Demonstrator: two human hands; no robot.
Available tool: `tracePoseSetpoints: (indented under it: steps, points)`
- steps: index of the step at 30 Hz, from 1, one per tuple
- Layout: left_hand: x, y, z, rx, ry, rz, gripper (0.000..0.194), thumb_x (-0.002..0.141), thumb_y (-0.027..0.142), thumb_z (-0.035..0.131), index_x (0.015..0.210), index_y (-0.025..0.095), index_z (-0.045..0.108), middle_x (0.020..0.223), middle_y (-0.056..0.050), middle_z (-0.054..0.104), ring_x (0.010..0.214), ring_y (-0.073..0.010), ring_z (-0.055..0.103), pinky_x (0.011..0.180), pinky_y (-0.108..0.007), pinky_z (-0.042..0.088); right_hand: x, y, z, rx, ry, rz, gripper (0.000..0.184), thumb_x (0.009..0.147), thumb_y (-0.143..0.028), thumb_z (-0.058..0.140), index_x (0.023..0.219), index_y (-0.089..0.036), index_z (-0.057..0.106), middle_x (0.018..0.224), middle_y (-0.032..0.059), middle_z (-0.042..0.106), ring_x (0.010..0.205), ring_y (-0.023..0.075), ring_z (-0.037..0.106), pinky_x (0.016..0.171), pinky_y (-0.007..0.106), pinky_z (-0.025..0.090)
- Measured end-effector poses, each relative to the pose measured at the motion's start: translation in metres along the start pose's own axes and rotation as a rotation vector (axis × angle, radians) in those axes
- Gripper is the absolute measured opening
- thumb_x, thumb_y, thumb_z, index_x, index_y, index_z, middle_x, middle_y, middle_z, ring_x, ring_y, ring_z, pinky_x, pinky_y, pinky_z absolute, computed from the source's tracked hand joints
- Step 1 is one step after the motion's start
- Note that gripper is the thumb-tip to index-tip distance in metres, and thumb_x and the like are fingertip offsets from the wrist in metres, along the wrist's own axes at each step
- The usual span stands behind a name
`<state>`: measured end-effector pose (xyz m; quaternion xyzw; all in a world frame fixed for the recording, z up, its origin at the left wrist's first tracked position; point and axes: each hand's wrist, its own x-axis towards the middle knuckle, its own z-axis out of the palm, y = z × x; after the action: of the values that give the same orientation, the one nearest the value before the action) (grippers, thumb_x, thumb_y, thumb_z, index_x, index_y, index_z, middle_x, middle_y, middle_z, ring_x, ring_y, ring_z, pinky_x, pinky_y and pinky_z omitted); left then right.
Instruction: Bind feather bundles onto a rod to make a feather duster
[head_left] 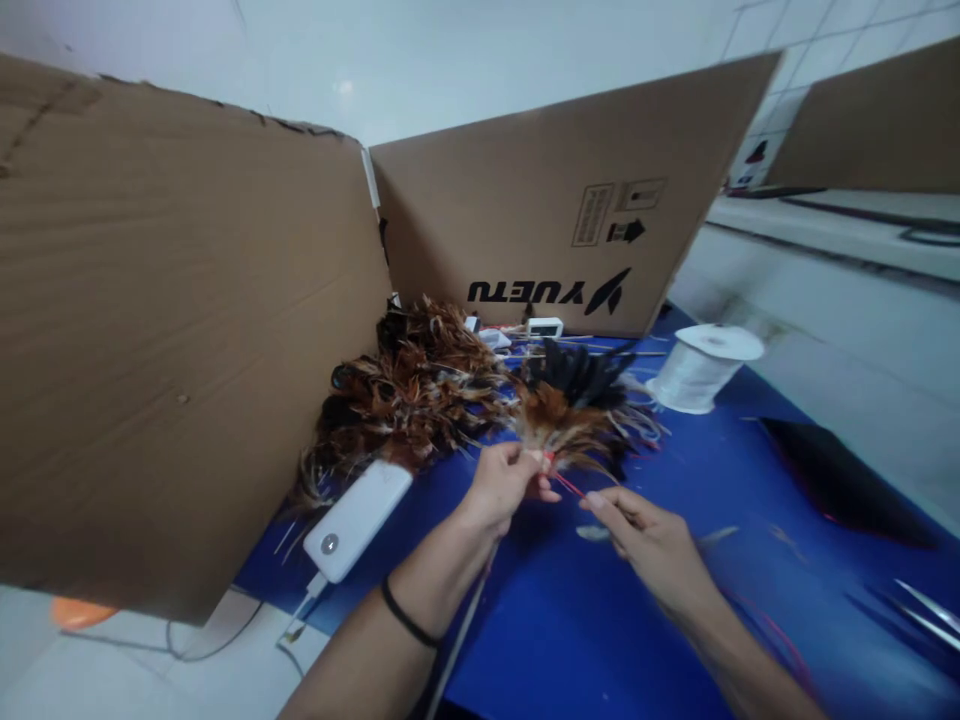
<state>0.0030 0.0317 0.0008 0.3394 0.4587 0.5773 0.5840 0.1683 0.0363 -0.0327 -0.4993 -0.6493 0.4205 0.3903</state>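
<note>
My left hand (504, 482) is closed around the base of a bunch of brown feathers (559, 420), where a bit of red wrapping shows. A thin rod (463, 630) runs down from beneath that hand toward the front edge. My right hand (637, 525) pinches a red string (570, 486), which stretches taut from the wrapped base. Black feathers (574, 372) lie just behind the bunch; whether they belong to it I cannot tell. To the left, a large heap of brown feathers (420, 390) rests against the cardboard.
Cardboard panels (187, 300) wall the left and back of the blue table (525, 620). A white power bank (358, 520) with a cable lies left. On the right are a white spool (705, 370), a black flat item (840, 480) and scissors-like metal blades (926, 615).
</note>
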Motion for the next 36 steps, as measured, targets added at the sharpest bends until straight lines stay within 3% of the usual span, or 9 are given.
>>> tracePoseSetpoints:
  steps: [7,11,14,17,19,21,24,30,36]
  points:
    - [0.018,0.014,-0.025,-0.031,0.13,0.101,0.028,0.062,0.032,0.069,0.069,0.007,0.06,0.053,0.0,0.054,0.047,-0.0067,0.049,0.047,-0.02,0.049,0.006,0.004,0.004,-0.018,-0.046,-0.05,0.031,0.081,-0.041,0.047,0.073,-0.015,0.064,0.048,-0.0038,0.048,0.048,0.0108,0.049,0.05,0.024,0.041]
    - [0.021,0.017,-0.03,-0.057,0.164,0.109,0.03,0.06,0.033,0.071,0.071,0.007,0.061,0.053,0.0,0.054,0.047,-0.0067,0.049,0.048,-0.021,0.05,0.021,0.003,-0.001,-0.14,0.041,-0.175,0.023,0.079,-0.03,0.048,0.09,-0.018,0.065,0.075,0.0017,0.066,0.069,0.0158,0.061,0.066,0.03,0.048]
    - [0.02,0.021,-0.033,-0.073,0.196,0.149,0.031,0.059,0.034,0.072,0.071,0.007,0.061,0.052,0.001,0.053,0.047,-0.007,0.05,0.048,-0.022,0.05,0.043,0.001,-0.004,-0.251,0.068,-0.318,0.026,0.078,-0.017,0.043,0.089,-0.019,0.067,0.087,0.0027,0.068,0.081,0.0166,0.062,0.076,0.032,0.048]
    - [0.021,0.027,-0.038,-0.083,0.218,0.177,0.032,0.058,0.035,0.072,0.07,0.008,0.06,0.051,0.002,0.052,0.047,-0.0068,0.05,0.049,-0.021,0.051,0.072,-0.004,0.0,-0.319,0.035,-0.383,0.035,0.073,-0.005,0.036,0.084,-0.018,0.067,0.089,0.0038,0.067,0.072,0.0133,0.063,0.072,0.028,0.049]
    - [0.023,0.03,-0.042,-0.092,0.245,0.186,0.031,0.058,0.034,0.072,0.07,0.008,0.059,0.051,0.003,0.052,0.046,-0.0064,0.049,0.049,-0.02,0.05,0.09,-0.007,0.007,-0.416,0.041,-0.412,0.035,0.074,-0.003,0.037,0.087,-0.017,0.066,0.091,0.0047,0.067,0.074,0.0133,0.062,0.074,0.027,0.048]
    - [0.024,0.033,-0.045,-0.1,0.281,0.198,0.03,0.058,0.033,0.072,0.07,0.008,0.059,0.05,0.003,0.052,0.046,-0.006,0.049,0.048,-0.02,0.05,0.105,-0.01,0.016,-0.591,0.038,-0.423,0.033,0.076,-0.005,0.04,0.093,-0.018,0.065,0.098,0.0047,0.066,0.089,0.015,0.061,0.082,0.027,0.045]
    - [0.027,0.034,-0.048,-0.105,0.314,0.213,0.029,0.057,0.032,0.071,0.069,0.008,0.06,0.051,0.002,0.053,0.046,-0.0057,0.049,0.047,-0.019,0.049,0.12,-0.011,0.028,-0.801,0.013,-0.361,0.032,0.077,-0.008,0.045,0.101,-0.021,0.062,0.109,0.0051,0.063,0.101,0.0181,0.057,0.086,0.028,0.043]
    - [0.03,0.03,-0.051,-0.108,0.324,0.205,0.027,0.058,0.032,0.07,0.067,0.009,0.059,0.05,0.003,0.053,0.045,-0.0059,0.049,0.049,-0.021,0.051,0.123,-0.003,0.03,-0.839,0.013,-0.284,0.022,0.079,-0.015,0.048,0.094,-0.018,0.064,0.101,0.0115,0.064,0.091,0.0228,0.06,0.076,0.032,0.043]
    - [0.027,0.03,-0.047,-0.107,0.29,0.2,0.028,0.058,0.032,0.071,0.069,0.009,0.059,0.05,0.003,0.052,0.046,-0.0061,0.048,0.049,-0.02,0.05,0.103,-0.001,0.002,-0.686,-0.026,-0.294,0.017,0.082,-0.024,0.049,0.085,-0.019,0.064,0.079,0.0025,0.066,0.072,0.0146,0.06,0.067,0.024,0.042]
